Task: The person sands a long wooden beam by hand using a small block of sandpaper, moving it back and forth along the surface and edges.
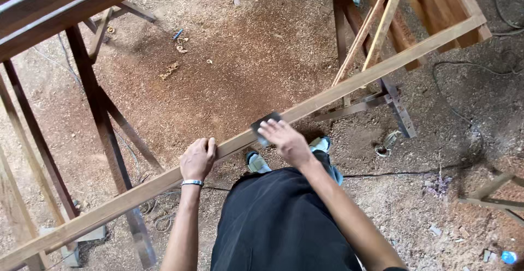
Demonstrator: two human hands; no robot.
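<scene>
A long pale wooden batten (349,88) runs diagonally from the lower left to the upper right, resting on trestles. My left hand (197,159), with a metal bracelet on the wrist, grips the batten near its middle. My right hand (286,140) presses a small dark sheet of sandpaper (263,124) flat against the batten a little further up. Below my hands I see my dark trousers and my shoes on the ground.
A dark metal-legged trestle (103,118) stands at the left, and another stand (396,104) with stacked timber (436,3) at the upper right. Sawdust covers the ground (240,63). A black cable (453,102) snakes at the right. Wood scraps lie at the lower right.
</scene>
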